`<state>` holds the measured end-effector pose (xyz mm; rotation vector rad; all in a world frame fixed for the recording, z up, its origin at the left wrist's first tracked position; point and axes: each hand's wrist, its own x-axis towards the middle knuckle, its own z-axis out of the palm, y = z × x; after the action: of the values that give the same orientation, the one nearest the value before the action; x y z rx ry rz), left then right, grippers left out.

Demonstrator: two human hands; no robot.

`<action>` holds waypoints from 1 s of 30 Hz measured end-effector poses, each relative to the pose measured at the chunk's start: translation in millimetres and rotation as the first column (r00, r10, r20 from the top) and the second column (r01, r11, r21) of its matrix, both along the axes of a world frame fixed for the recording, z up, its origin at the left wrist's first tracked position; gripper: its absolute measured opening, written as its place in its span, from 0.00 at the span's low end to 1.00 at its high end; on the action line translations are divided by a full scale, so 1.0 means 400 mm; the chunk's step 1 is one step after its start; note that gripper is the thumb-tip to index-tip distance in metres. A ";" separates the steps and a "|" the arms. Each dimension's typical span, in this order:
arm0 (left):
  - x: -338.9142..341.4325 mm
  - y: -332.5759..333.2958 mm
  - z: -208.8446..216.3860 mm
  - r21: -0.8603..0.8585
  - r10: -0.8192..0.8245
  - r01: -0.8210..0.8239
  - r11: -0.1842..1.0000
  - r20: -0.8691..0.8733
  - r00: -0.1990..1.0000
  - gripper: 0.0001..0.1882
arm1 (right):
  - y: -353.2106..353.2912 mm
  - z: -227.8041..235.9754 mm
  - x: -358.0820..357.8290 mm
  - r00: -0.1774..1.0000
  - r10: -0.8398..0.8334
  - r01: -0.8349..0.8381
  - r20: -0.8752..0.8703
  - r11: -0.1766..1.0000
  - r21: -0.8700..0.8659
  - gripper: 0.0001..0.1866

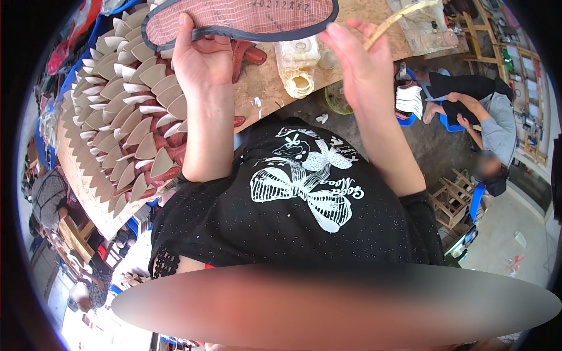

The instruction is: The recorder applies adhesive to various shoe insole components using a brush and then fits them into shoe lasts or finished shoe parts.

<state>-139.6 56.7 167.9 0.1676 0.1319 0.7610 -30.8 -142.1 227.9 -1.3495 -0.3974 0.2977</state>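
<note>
A shoe sole [240, 19] with a reddish checked face and a black rim spans the top of the view. My left hand [202, 58] is closed on its lower left edge, thumb over the face. My right hand [363, 55] holds a thin yellowish stick-like tool [398, 20], perhaps a glue brush, whose near end is hidden in the hand. The right fingertips are at the sole's right end. Below the sole stands a white plastic container [291, 63] with a crusted, yellowed mouth. Dark red shoe parts [253, 55] lie beside my left hand.
Many red shoe pieces with pointed beige flaps [126, 105] crowd the wooden table [260, 88] on the left. A clear bottle [448, 38] stands at the far right. Another person [497, 120] sits to the right, near a wooden stool [452, 202]. More people are at the left.
</note>
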 end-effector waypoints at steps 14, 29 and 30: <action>0.019 -0.231 0.057 0.012 -0.334 0.346 0.938 -0.227 0.915 0.17 | 0.031 0.070 0.088 0.993 0.115 -0.102 -0.041 0.966 0.236 0.20; 0.110 -0.068 0.150 0.719 -0.190 0.622 0.311 -0.594 0.782 0.25 | -0.045 0.098 0.085 0.966 0.219 -0.175 0.135 0.943 -0.282 0.27; 0.116 -0.068 0.139 0.665 -0.210 0.662 0.346 -0.633 0.746 0.22 | -0.047 0.091 0.089 0.974 0.218 -0.201 0.065 0.958 -0.206 0.29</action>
<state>-93.3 29.5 223.5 1.3588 0.1101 0.1107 4.9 -160.8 264.3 -1.5216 -0.5982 0.4655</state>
